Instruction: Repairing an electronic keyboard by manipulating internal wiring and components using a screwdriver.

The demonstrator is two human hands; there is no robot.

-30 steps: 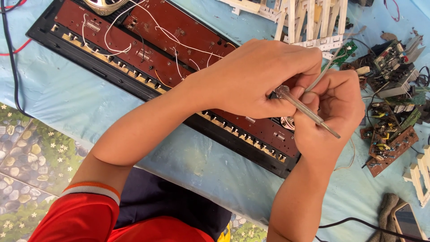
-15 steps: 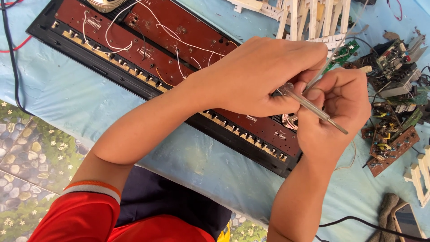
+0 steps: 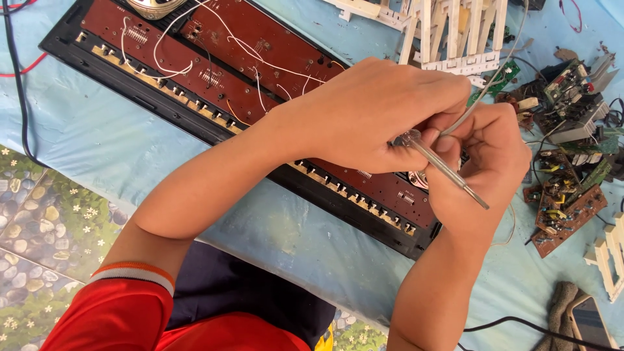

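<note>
While both hands meet above the opened keyboard chassis (image 3: 195,110), left hand (image 3: 377,114) pinches a thin metal probe (image 3: 442,168) and right hand (image 3: 484,162) closes round its shaft plus a grey wire (image 3: 484,97), steadying them over brown circuit boards (image 3: 260,71) on the blue-covered counter (image 3: 97,149).

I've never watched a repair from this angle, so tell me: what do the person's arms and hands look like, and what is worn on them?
Both hands, left hand and right hand, are bare: no gloves, rings or watch show. Both forearms are uncovered. The left arm has a short red sleeve edged with a white and orange band. The right arm's sleeve is out of view.
</note>
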